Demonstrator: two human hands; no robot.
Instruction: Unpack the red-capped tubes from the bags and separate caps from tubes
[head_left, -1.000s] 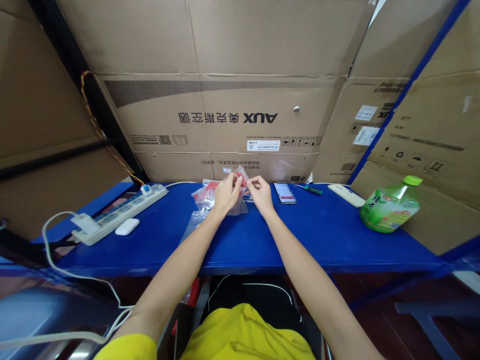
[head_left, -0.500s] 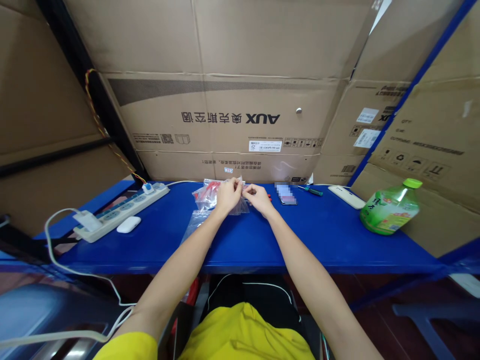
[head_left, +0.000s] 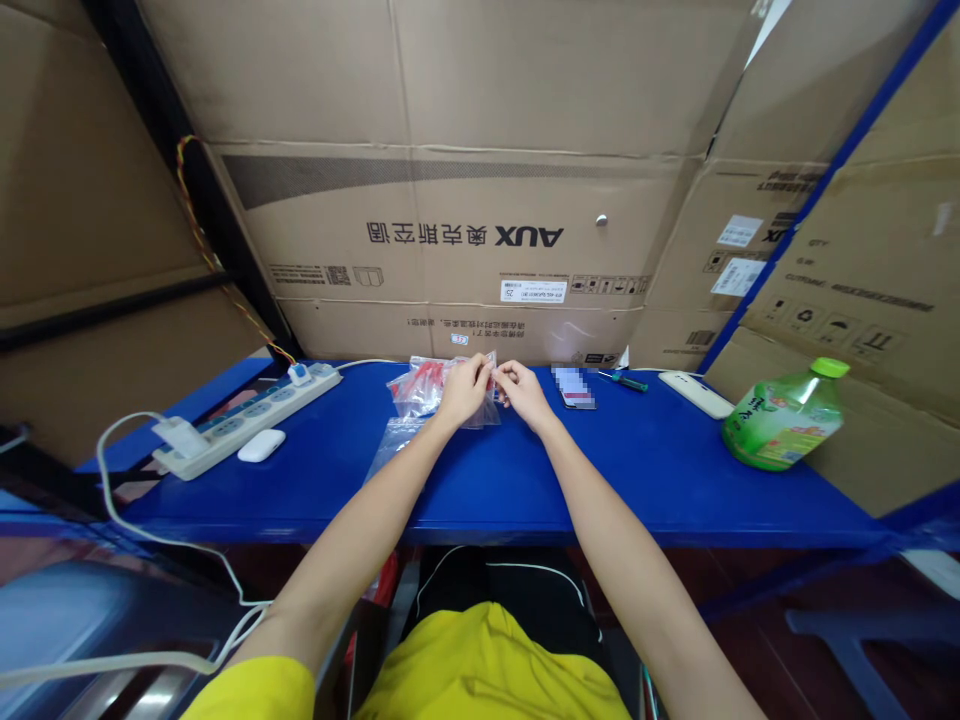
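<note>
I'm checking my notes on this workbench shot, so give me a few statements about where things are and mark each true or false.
1. Both hands meet at a clear plastic bag with red pieces inside. True: the left hand and right hand pinch at its edge.
2. The green bottle stands upright at the left end of the blue table. False: it lies tilted at the right end.
3. A white power strip lies on the left, with a small white case beside it. True.
4. The screwdriver is in the right hand. False: it lies on the table, beyond that hand.
5. Cardboard boxes line the back. True.
</note>
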